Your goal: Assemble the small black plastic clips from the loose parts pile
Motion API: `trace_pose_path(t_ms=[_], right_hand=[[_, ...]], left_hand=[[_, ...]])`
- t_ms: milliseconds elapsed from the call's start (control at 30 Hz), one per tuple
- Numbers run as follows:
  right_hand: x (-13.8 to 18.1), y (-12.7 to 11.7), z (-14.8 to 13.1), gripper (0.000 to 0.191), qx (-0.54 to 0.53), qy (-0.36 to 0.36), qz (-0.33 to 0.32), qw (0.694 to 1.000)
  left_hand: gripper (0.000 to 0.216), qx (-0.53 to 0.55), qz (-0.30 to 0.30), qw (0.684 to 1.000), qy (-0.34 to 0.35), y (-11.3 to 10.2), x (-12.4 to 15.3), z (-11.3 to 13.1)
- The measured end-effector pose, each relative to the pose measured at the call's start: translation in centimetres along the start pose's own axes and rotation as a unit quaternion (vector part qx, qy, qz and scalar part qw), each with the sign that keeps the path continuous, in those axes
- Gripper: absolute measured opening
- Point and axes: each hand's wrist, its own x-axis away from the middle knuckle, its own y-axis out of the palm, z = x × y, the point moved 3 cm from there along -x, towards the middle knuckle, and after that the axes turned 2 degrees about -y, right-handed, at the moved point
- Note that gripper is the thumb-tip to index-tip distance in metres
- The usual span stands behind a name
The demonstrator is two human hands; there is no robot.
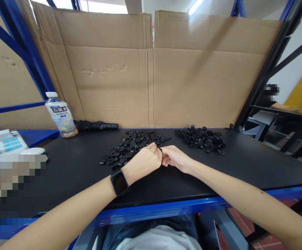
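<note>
Left hand [144, 160], right hand [174, 158] pinching one black plastic part [160, 150]. Two uncounted heaps [130, 146] [200, 140] of like parts beyond; one plastic bottle [61, 116] far left, amber liquid low.

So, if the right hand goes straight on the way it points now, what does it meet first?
Probably the black piece at the fingertips of the left hand; depth is unclear.

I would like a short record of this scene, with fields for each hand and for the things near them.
Left hand: pinches small black plastic part; smartwatch on wrist
Right hand: pinches same part
Near left: spread pile of black parts
Near right: heap of black parts
Surface: black bench top
Farther: water bottle, black umbrella
</note>
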Motion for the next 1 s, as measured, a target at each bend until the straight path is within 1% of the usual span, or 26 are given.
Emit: trace_pose_path(t_ms=[167, 267, 367, 467, 567, 667, 767, 833, 867, 933, 1000], right_hand=[[0.0, 0.1, 0.0, 0.02, 0.021, -0.016, 0.004, 1.0], [0.2, 0.5, 0.1, 0.018, 0.044, -0.028, 0.004, 0.999], [0.3, 0.7, 0.1, 0.014, 0.034, -0.029, 0.004, 0.999], [0.3, 0.6, -0.1, 0.008, -0.005, -0.023, -0.024, 0.999], [0.4, 0.6, -0.3, 0.013, -0.056, -0.011, -0.057, 0.997], [0.3, 0.4, -0.3, 0.014, -0.058, -0.005, -0.057, 0.997], [0.1, -0.1, -0.3, 0.014, -0.074, -0.003, -0.026, 0.997], [-0.2, -1.0, -0.5, 0.016, -0.129, 0.003, 0.022, 0.991], [-0.4, -1.7, -0.6, 0.017, -0.161, 0.003, 0.055, 0.985], [-0.6, -3.1, -1.1, 0.019, -0.223, -0.007, 0.118, 0.968], [-0.7, -4.4, -1.7, 0.022, -0.273, -0.025, 0.165, 0.947]], left_hand=[[0.018, -0.011, -0.008, 1.0, 0.014, 0.0, 0.0, 0.1], [0.015, 0.003, 0.0, 1.0, 0.006, -0.2, 0.0, -0.2], [0.013, 0.023, 0.002, 1.0, -0.018, -0.6, -0.1, -0.7], [0.014, 0.037, -0.013, 0.998, -0.046, -1.0, -0.1, -1.3], [0.014, 0.06, -0.018, 0.994, -0.088, -1.0, 0.0, -1.9], [0.02, 0.111, -0.022, 0.983, -0.147, -0.6, 0.2, -2.5], [0.026, 0.145, -0.044, 0.964, -0.22, 0.2, 0.6, -4.0], [0.03, 0.125, -0.074, 0.955, -0.26, 0.7, 1.4, -5.6], [0.031, 0.108, -0.094, 0.952, -0.271, 1.1, 1.9, -6.5], [0.03, 0.084, -0.148, 0.948, -0.269, 1.9, 3.0, -8.2], [0.028, 0.076, -0.201, 0.938, -0.273, 2.9, 4.3, -9.6]])
